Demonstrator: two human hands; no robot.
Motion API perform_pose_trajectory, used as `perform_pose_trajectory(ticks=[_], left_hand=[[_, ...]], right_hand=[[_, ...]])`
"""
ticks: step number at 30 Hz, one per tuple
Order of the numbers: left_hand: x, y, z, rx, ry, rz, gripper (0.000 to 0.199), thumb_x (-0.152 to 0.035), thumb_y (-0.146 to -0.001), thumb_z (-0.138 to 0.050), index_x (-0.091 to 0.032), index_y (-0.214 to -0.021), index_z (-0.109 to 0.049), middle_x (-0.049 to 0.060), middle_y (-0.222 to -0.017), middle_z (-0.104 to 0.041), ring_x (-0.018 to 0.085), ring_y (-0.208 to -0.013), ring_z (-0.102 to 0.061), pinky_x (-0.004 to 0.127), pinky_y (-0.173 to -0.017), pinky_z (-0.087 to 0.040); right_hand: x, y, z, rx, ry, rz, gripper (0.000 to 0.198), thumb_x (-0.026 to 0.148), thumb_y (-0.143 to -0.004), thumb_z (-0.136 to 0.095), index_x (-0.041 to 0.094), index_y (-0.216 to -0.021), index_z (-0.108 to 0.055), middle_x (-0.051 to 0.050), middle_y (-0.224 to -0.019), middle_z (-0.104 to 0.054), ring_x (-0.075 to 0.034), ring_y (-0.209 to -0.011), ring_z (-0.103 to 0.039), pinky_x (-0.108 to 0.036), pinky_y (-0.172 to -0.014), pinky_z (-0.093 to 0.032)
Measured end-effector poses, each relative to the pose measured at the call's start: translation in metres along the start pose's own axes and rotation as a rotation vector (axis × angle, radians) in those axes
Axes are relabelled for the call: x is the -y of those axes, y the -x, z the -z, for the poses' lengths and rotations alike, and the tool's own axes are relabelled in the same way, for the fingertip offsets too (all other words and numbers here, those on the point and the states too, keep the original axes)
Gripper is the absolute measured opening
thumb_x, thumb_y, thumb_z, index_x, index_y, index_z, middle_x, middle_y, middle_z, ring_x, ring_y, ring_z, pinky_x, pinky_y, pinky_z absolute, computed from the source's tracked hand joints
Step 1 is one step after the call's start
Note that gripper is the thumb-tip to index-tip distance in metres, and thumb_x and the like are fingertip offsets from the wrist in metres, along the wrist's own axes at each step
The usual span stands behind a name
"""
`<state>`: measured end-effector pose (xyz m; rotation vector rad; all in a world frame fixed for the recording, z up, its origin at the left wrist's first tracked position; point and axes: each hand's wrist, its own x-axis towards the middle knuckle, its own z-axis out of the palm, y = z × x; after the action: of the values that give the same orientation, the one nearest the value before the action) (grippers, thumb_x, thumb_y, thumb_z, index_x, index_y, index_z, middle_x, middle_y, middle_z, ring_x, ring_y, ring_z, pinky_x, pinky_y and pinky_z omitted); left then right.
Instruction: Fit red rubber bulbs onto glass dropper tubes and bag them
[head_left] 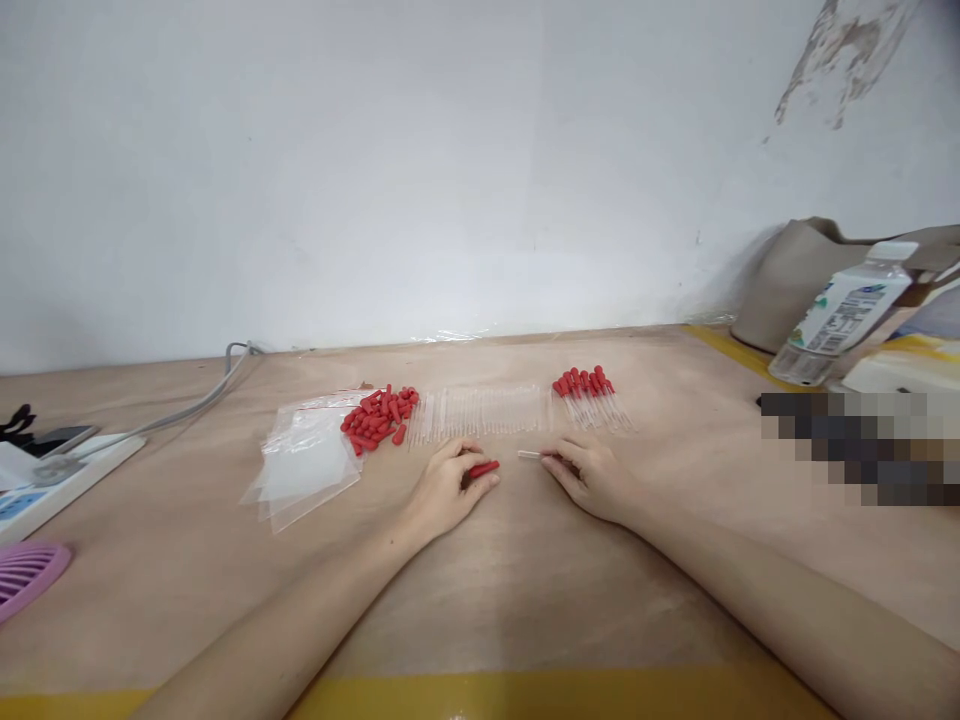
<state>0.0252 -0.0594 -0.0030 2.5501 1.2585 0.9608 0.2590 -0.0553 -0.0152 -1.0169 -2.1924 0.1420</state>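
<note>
Between the fingers of my left hand [450, 487] is a red rubber dropper bulb [484, 468], its end toward the right. My right hand [592, 478] pinches a thin glass dropper tube [529, 455] that points left at the bulb; a small gap separates the two. Behind my hands lies a row of clear glass tubes [480, 410] side by side. A pile of loose red bulbs [381, 415] sits left of the row. To the right of it lie several droppers with red bulbs on their tubes [586, 385].
Clear zip bags [304, 460] lie left of the bulb pile. At far left are a white power strip [82, 465] with a grey cable and a pink slatted object [30, 578]. A plastic bottle [844, 310] leans by a grey-brown container [787, 280] at right. A wall stands behind.
</note>
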Motion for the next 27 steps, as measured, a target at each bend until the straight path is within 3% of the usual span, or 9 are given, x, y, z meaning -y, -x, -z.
perform_pose_trajectory(ticks=[3, 10, 17, 27], left_hand=[[-0.003, -0.002, -0.003, -0.006, 0.038, 0.051, 0.013, -0.024, -0.082, -0.051, -0.017, -0.082, -0.063, 0.004, -0.086, -0.058, 0.017, -0.084, -0.055, 0.031, -0.075, -0.044], [-0.016, 0.002, 0.000, 0.027, 0.265, 0.139, 0.014, -0.024, -0.087, -0.044, -0.018, -0.093, -0.056, 0.001, -0.085, -0.062, 0.014, -0.075, -0.056, 0.025, -0.067, -0.043], [-0.014, 0.003, -0.002, 0.063, 0.359, 0.178, 0.014, -0.026, -0.085, -0.047, -0.018, -0.094, -0.054, 0.002, -0.086, -0.061, 0.014, -0.077, -0.056, 0.025, -0.069, -0.044], [-0.012, 0.007, -0.003, 0.164, 0.417, 0.247, 0.020, -0.031, -0.084, -0.046, -0.017, -0.090, -0.060, -0.002, -0.064, -0.056, 0.010, -0.057, -0.051, 0.020, -0.055, -0.042]], right_hand=[[0.005, 0.000, 0.000, -0.010, -0.029, 0.007, 0.019, 0.023, -0.086, -0.041, 0.018, -0.089, -0.059, -0.005, -0.079, -0.058, -0.014, -0.072, -0.053, -0.027, -0.066, -0.042], [0.018, 0.000, -0.002, -0.035, -0.118, 0.018, 0.019, 0.025, -0.086, -0.042, 0.018, -0.090, -0.059, -0.003, -0.074, -0.058, -0.013, -0.067, -0.052, -0.025, -0.063, -0.041], [0.021, -0.002, -0.003, 0.026, -0.141, 0.025, 0.018, 0.025, -0.087, -0.043, 0.019, -0.090, -0.060, -0.001, -0.072, -0.058, -0.012, -0.067, -0.051, -0.025, -0.065, -0.039], [0.013, -0.009, -0.003, 0.142, -0.225, 0.069, 0.023, 0.022, -0.087, -0.041, 0.021, -0.093, -0.064, -0.002, -0.074, -0.055, -0.012, -0.067, -0.050, -0.023, -0.062, -0.039]])
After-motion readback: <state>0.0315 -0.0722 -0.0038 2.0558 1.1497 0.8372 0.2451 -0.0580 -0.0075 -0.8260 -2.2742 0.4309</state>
